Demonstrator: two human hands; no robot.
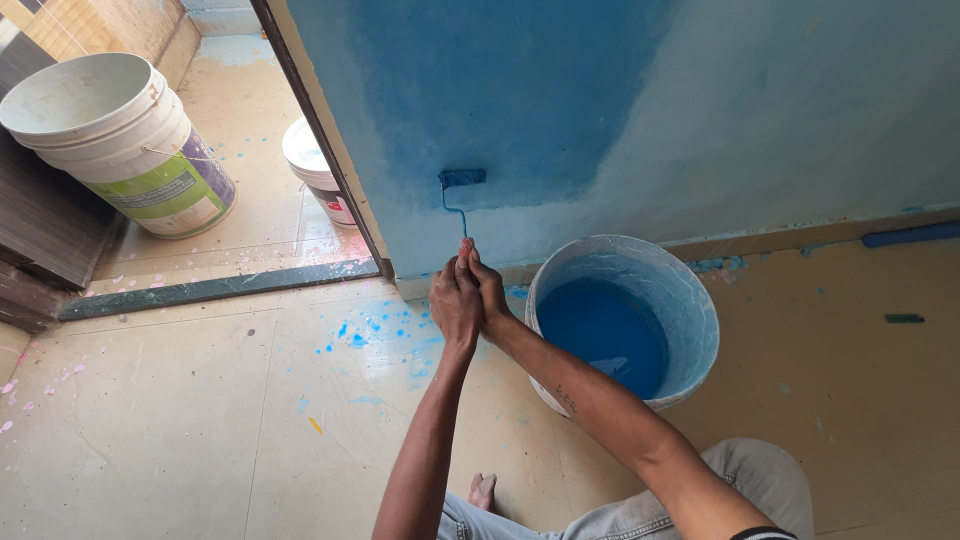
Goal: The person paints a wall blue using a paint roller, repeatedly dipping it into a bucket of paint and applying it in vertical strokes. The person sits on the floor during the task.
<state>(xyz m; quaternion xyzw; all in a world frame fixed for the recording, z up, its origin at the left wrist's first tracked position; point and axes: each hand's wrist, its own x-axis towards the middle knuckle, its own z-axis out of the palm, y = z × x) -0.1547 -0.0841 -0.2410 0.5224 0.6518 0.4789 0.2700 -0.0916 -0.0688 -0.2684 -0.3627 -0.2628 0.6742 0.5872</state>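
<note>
Counted from above: two hands, one paint roller, three buckets.

Two hands, the left hand [455, 300] and the right hand [488, 290], close together around one small paint roller [461, 180] set against one blue-painted wall [620, 110]. Three buckets stand on the tiled floor [180, 400]: one bucket of blue paint [690, 330] near the wall, one large white bucket [120, 140] with a green label, and one smaller white bucket [315, 175] partly hidden past the one dark door frame [320, 140]. One bare foot [483, 490] shows between the two forearms. One blue rod-like object [910, 235] lies along the wall's base.
</note>
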